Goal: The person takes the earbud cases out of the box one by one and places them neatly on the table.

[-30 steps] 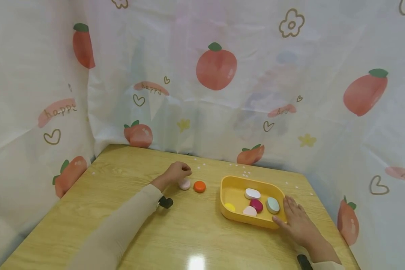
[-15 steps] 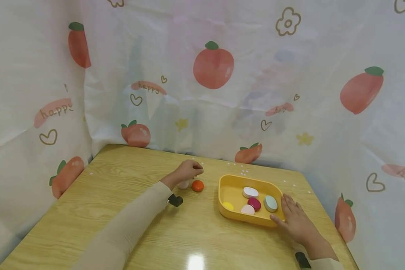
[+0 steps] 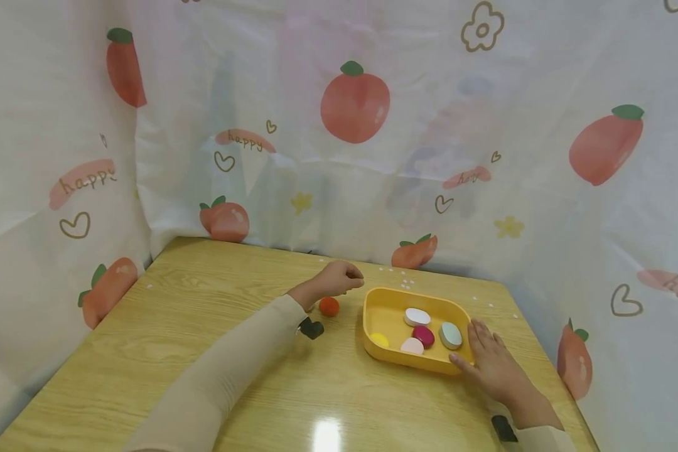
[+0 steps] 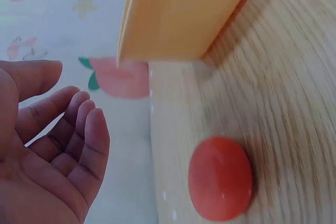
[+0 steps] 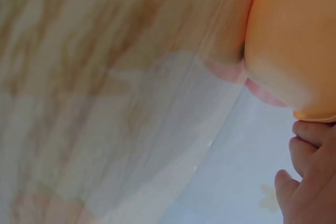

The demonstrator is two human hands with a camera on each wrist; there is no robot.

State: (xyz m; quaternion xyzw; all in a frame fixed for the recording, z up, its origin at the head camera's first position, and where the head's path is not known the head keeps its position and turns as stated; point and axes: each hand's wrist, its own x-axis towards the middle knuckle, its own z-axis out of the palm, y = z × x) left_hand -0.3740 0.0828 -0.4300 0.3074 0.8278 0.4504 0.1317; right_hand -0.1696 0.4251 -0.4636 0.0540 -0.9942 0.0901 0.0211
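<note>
My left hand (image 3: 339, 277) hovers over the table beside the back left corner of a yellow box (image 3: 373, 351). In the left wrist view its fingers are loosely curled, with a gap to the thumb and nothing visible between them. Under the wrist lies a smooth orange pebble-like piece (image 3: 329, 307). My right hand (image 3: 494, 364) rests on the box's right end, fingers along the side and thumb at the front rim. Inside are smooth rounded pieces: white (image 3: 417, 317), mint green (image 3: 450, 336), magenta (image 3: 423, 337), pale pink (image 3: 412, 346) and yellow (image 3: 380, 339).
The wooden table (image 3: 248, 389) ends at the back against a white curtain (image 3: 294, 157) printed with peaches, and the curtain also hangs on both sides. Several tiny white specks (image 3: 408, 282) dot the table's far side.
My left hand has moved right, from above a pale pink piece left of the orange one toward the box. That piece is now hidden from view. My right hand stays on the box.
</note>
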